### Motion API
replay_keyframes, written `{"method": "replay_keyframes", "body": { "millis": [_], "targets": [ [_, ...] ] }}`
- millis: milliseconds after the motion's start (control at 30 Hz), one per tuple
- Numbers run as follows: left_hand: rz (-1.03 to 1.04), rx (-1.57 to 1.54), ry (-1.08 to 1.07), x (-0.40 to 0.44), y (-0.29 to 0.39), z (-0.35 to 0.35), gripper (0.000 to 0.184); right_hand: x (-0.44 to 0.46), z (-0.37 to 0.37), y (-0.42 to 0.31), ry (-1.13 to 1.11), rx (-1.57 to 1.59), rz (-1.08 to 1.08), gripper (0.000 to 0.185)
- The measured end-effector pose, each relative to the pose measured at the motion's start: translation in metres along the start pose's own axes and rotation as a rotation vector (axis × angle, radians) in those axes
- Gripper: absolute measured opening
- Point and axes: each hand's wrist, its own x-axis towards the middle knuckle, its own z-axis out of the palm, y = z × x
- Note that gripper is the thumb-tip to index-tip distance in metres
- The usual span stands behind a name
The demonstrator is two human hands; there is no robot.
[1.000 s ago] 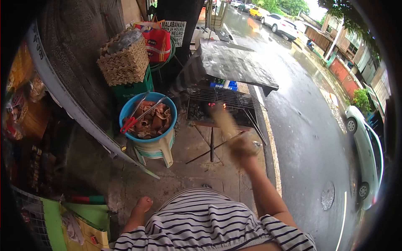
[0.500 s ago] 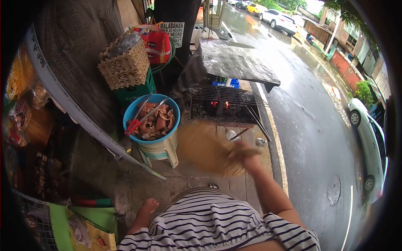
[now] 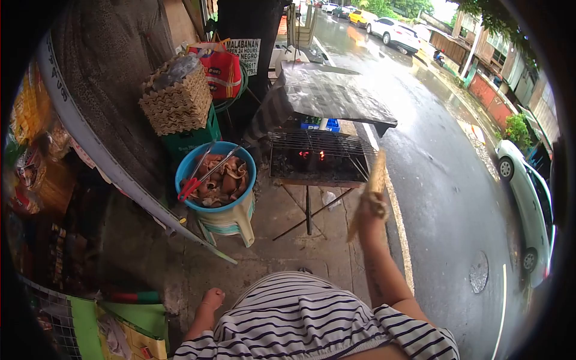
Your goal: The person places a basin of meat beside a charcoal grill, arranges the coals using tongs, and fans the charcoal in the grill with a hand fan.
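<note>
My right hand point(image 3: 370, 221) grips a tan hand fan point(image 3: 377, 171), turned nearly edge-on to me at the right front of the charcoal grill point(image 3: 318, 182). Under the grill's wire rack point(image 3: 354, 144), a few coals point(image 3: 322, 157) glow orange among dark ones. My left hand point(image 3: 212, 297) hangs low beside my striped shirt, fingers curled in, with nothing visible in it. To the left of the grill, a blue basin point(image 3: 223, 207) of raw meat pieces point(image 3: 231, 180) sits on a stack of plastic stools point(image 3: 241, 223). Red-handled tongs point(image 3: 191, 186) lie across the meat.
A dark sheet point(image 3: 336, 90) covers a surface behind the grill. Egg trays point(image 3: 174, 105) are piled on a green crate point(image 3: 191, 139) behind the basin. A curved metal edge point(image 3: 129, 174) runs along the left. The wet road point(image 3: 441, 198) lies right, with a parked car point(image 3: 525, 207).
The fan has swung from a broad blur low in front of the grill to upright, edge-on at its right. My right hand has turned and shifted slightly right. My left hand stays low.
</note>
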Motion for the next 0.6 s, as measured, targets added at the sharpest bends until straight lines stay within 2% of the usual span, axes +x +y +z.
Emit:
{"method": "replay_keyframes", "body": {
  "millis": [67, 100, 167, 233, 267, 300, 367, 400, 433, 467, 500, 533, 567, 600],
  "targets": [
    [0.048, 0.123, 0.022, 0.021, -0.025, 0.014, 0.026, -0.036, 0.018, 0.012, -0.296, -0.825, -0.727, 0.02],
    [0.037, 0.1, -0.024, 0.021, -0.022, 0.014, 0.027, -0.049, 0.026, 0.005, -0.788, -0.689, -0.545, 0.025],
    [0.013, 0.066, -0.117, 0.016, -0.016, 0.008, 0.028, -0.064, 0.018, -0.03, -0.99, -0.234, -0.337, 0.025],
    [-0.02, 0.159, -0.122, 0.009, 0.003, 0.0, 0.029, -0.002, -0.009, 0.031, -0.61, -0.383, -0.404, 0.023],
    [-0.028, 0.204, -0.123, 0.01, 0.009, -0.003, 0.03, 0.012, -0.02, 0.025, -0.359, -0.243, -0.322, 0.018],
    [0.056, 0.166, -0.09, 0.018, 0.011, -0.002, 0.03, 0.021, -0.025, 0.017, -0.11, -0.105, -0.245, 0.014],
    [0.221, 0.079, -0.022, 0.038, 0.016, 0.002, 0.032, 0.019, -0.014, 0.023, -0.016, -0.239, -0.207, 0.012],
    [0.353, 0.005, 0.028, 0.039, 0.042, -0.003, 0.037, 0.011, -0.003, 0.026, 0.035, -0.3, -0.183, 0.012],
    [0.484, -0.066, 0.074, 0.037, 0.089, -0.009, 0.042, -0.009, 0.017, 0.03, -0.16, -0.133, -0.168, 0.014],
    [0.643, -0.204, 0.062, 0.017, 0.144, -0.025, 0.057, -0.035, 0.041, 0.024, -0.236, -0.268, -0.208, 0.026],
    [0.714, -0.206, 0.051, -0.012, 0.201, -0.045, 0.071, -0.06, 0.065, 0.018, -0.308, -0.398, -0.257, 0.038],
    [0.867, -0.221, 0.071, -0.044, 0.255, -0.063, 0.081, -0.084, 0.081, 0.007, -0.389, -0.347, -0.289, 0.044],
    [1.046, -0.355, 0.043, -0.063, 0.289, -0.071, 0.082, -0.096, 0.093, 0.016, -0.525, -0.249, -0.386, 0.048],
    [1.219, -0.496, 0.008, -0.071, 0.309, -0.076, 0.083, -0.107, 0.093, -0.003, -0.906, 0.119, 0.075, 0.064]
  ]
}}
